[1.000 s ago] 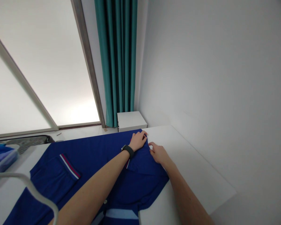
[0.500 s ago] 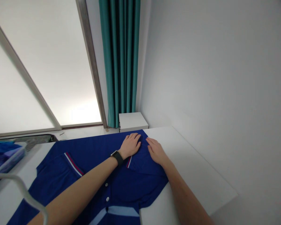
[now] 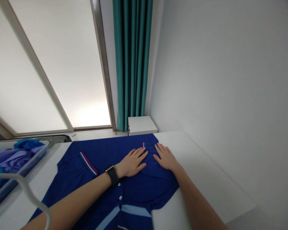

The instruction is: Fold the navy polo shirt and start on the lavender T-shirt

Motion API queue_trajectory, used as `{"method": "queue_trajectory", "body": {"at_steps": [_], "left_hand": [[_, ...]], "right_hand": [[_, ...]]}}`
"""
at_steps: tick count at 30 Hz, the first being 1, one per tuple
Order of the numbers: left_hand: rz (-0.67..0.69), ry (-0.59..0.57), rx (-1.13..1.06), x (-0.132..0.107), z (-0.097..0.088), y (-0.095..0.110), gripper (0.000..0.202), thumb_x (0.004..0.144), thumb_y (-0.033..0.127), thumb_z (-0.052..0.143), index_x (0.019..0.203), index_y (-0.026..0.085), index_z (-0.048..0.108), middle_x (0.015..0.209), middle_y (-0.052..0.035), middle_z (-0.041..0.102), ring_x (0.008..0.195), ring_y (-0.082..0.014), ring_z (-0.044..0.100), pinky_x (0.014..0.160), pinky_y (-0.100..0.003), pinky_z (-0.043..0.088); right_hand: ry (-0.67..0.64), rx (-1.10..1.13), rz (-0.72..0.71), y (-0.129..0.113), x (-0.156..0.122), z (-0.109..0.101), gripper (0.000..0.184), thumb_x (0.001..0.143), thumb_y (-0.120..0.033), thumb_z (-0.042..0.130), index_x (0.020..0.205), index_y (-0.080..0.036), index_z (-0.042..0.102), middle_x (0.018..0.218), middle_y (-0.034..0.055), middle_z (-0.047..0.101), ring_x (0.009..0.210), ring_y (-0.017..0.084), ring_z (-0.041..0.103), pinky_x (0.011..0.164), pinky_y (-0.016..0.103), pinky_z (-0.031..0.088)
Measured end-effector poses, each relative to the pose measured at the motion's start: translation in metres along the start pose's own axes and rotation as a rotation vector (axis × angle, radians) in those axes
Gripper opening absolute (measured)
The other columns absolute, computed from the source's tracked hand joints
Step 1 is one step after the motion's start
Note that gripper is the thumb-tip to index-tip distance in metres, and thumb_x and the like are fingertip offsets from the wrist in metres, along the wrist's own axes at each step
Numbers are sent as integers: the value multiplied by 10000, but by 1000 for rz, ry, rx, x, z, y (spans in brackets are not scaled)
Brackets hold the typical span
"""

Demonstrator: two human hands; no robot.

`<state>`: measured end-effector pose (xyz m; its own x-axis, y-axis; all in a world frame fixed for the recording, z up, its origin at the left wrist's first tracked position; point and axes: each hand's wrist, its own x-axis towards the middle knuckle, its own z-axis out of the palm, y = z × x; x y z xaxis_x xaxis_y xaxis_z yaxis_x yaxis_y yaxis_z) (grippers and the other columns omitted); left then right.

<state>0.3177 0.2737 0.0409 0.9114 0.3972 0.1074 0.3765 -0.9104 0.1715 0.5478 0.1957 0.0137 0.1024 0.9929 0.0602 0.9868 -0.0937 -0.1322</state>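
A dark blue polo shirt (image 3: 115, 150) with white buttons and a light blue chest stripe lies spread on a white table (image 3: 206, 172). Its left sleeve with a red and white cuff stripe lies flat at the left. The right sleeve is folded in over the body. My left hand (image 3: 132, 163), with a black watch on the wrist, lies flat and open on the folded sleeve. My right hand (image 3: 165, 157) lies flat and open beside it on the same fold, fingers spread.
A plastic basket (image 3: 19, 169) with blue and purple clothes stands at the left table edge, with a white curved rail (image 3: 26, 191) in front of it. Beyond the table are a small white cabinet (image 3: 141, 124), a teal curtain (image 3: 132, 60) and a window.
Both hands have slid back toward me along the folded sleeve and flattened out, from pinching its far corner to lying with fingers spread. The view has shifted left.
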Motion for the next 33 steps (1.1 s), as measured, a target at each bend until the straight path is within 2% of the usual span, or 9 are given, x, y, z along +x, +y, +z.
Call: {"method": "queue_trajectory", "body": {"at_steps": [4, 8, 11, 14, 17, 20, 26, 29, 33], "left_hand": [[-5, 9, 5, -16, 3, 3, 538, 1001, 470, 327, 1498, 265, 317, 1567, -103, 309, 1438, -253, 289, 1163, -467, 236], [2, 6, -21, -17, -1, 3, 533, 1005, 449, 328, 1499, 248, 319, 1564, -105, 315, 1442, -237, 283, 1179, -465, 200], [-29, 55, -91, -15, -18, -4, 488, 1013, 409, 321, 1476, 259, 365, 1546, -76, 361, 1430, -214, 306, 1193, -475, 157], [-129, 144, -206, -22, -41, -20, 451, 1013, 373, 314, 1429, 254, 443, 1482, -55, 464, 1374, -190, 396, 1178, -415, 241], [-217, 164, -290, -47, -60, -44, 420, 991, 361, 349, 1343, 231, 539, 1370, -50, 579, 1276, -183, 503, 1122, -357, 347], [-317, 168, -299, -89, -70, -67, 397, 953, 372, 397, 1262, 228, 600, 1297, -43, 631, 1212, -193, 557, 1094, -353, 383], [-496, 207, -265, -167, -73, -91, 447, 934, 391, 357, 1229, 187, 625, 1265, -67, 654, 1180, -213, 589, 1071, -351, 412], [-499, 204, -198, -184, -65, -93, 417, 929, 374, 378, 1209, 211, 641, 1240, -64, 665, 1176, -226, 585, 1068, -372, 414], [-459, 240, -124, -192, -51, -93, 377, 942, 339, 394, 1194, 212, 644, 1224, -84, 652, 1148, -236, 577, 1036, -399, 433]], "right_hand": [[34, 30, -1, 6, 3, 6, 628, 967, -505, 305, 1515, -198, 296, 1579, 70, 266, 1456, 214, 219, 1182, 459, 158], [99, 154, 6, 19, 9, 9, 569, 996, -376, 192, 1487, -136, 350, 1521, 104, 388, 1406, 183, 338, 1152, 410, 269], [134, 164, 5, 28, 10, 13, 556, 995, -352, 195, 1440, -109, 424, 1481, 125, 446, 1376, 198, 390, 1139, 408, 304], [162, 114, -15, 30, 9, 16, 530, 991, -349, 238, 1413, -116, 460, 1458, 134, 476, 1364, 221, 406, 1135, 439, 308], [193, 55, -32, 21, 9, 15, 520, 983, -341, 267, 1413, -119, 458, 1460, 151, 467, 1362, 243, 403, 1129, 467, 307], [216, 19, -103, -1, 10, 10, 512, 977, -339, 283, 1430, -162, 443, 1493, 129, 428, 1387, 253, 364, 1142, 507, 261], [176, 75, -350, -46, 15, 14, 482, 979, -268, 267, 1395, -174, 490, 1469, 106, 465, 1369, 217, 388, 1145, 466, 273], [186, 80, -361, -51, 26, 14, 465, 974, -249, 280, 1360, -158, 524, 1424, 122, 505, 1331, 226, 425, 1120, 439, 313], [191, 39, -247, -50, 48, 6, 424, 959, -243, 347, 1328, -161, 538, 1304, 126, 569, 1216, 231, 500, 1033, 382, 384]]}}
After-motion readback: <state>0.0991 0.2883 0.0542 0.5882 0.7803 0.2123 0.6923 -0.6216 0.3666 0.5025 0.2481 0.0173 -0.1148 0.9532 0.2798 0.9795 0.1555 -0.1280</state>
